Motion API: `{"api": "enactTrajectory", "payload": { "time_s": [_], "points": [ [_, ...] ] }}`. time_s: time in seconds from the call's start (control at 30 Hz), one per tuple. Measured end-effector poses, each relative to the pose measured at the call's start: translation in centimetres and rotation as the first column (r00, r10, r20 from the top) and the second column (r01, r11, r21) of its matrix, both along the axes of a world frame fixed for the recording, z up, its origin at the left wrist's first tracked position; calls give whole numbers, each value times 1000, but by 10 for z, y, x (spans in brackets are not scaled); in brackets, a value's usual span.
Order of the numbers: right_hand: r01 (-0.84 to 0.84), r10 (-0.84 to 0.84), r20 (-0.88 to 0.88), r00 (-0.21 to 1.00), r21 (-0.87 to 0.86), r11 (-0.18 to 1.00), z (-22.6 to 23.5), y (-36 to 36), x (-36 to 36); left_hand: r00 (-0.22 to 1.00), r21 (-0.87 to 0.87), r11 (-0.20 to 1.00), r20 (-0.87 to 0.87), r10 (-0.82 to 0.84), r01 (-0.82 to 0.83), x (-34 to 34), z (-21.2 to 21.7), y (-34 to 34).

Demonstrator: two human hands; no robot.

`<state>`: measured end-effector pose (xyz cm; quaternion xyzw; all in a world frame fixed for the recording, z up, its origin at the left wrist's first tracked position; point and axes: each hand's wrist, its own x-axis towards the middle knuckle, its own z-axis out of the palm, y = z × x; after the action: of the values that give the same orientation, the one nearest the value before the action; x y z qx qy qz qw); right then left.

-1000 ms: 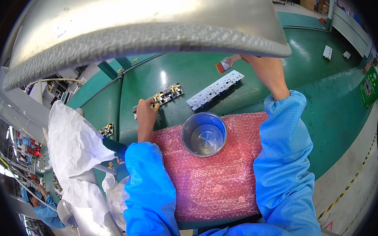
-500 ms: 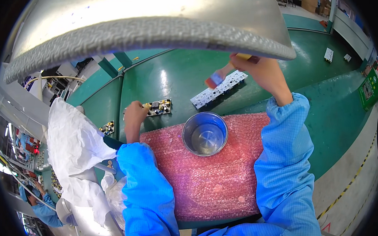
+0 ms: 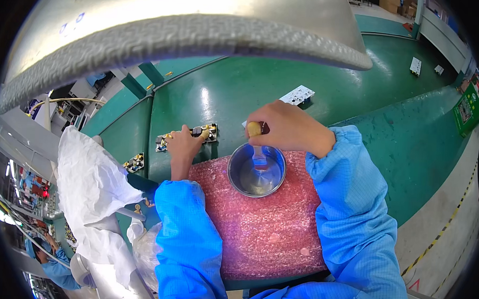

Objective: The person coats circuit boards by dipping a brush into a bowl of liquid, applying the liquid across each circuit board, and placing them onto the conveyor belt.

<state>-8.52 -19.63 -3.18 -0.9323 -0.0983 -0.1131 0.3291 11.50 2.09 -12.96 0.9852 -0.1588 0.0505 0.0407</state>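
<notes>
A paintbrush (image 3: 259,160) is gripped in my right hand (image 3: 288,127), its bristle end pointing down into a round metal cup (image 3: 233,177). Clear liquid seems to lie in the cup. My left hand (image 3: 183,150) reaches over a populated circuit board (image 3: 212,132), fingers apart and seemingly touching its parts. Beyond my right hand lies a long white board (image 3: 300,95), its middle and near part hidden by that hand. Pink bubble wrap (image 3: 262,236) lies under the cup.
A grey metal hood with a textured rim (image 3: 201,43) hangs overhead. White crumpled sheeting (image 3: 91,180) covers something at left, beside a smaller circuit board (image 3: 135,162). Two small white boards (image 3: 416,66) lie far right on the green table (image 3: 359,96). A co-worker (image 3: 58,267) sits lower left.
My right hand has brought the brush from above the long white board down and left into the cup. My left hand has shifted right over the circuit board, its fingers spreading.
</notes>
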Motion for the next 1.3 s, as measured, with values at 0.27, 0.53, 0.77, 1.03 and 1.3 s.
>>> {"api": "enactTrajectory", "payload": {
  "time_s": [0.27,0.53,0.77,1.03,1.3],
  "points": [
    [86,-81,45,996,-121,989,-10,6,3,998,2,1000,66,-15,15,-3,8,3],
    [98,-106,104,989,74,992,-1,-2,4,986,-350,936,-138,-90,36,-2,55,12],
    [133,-148,148,978,108,985,-2,-7,6,823,-909,413,-275,-497,-55,-11,75,22],
    [171,-194,131,972,170,971,19,-8,-6,673,-930,234,-366,-643,-282,-5,68,19],
    [55,-86,86,993,319,946,24,-7,-11,652,-923,252,-384,-653,-291,-7,68,16]
  ]
}}
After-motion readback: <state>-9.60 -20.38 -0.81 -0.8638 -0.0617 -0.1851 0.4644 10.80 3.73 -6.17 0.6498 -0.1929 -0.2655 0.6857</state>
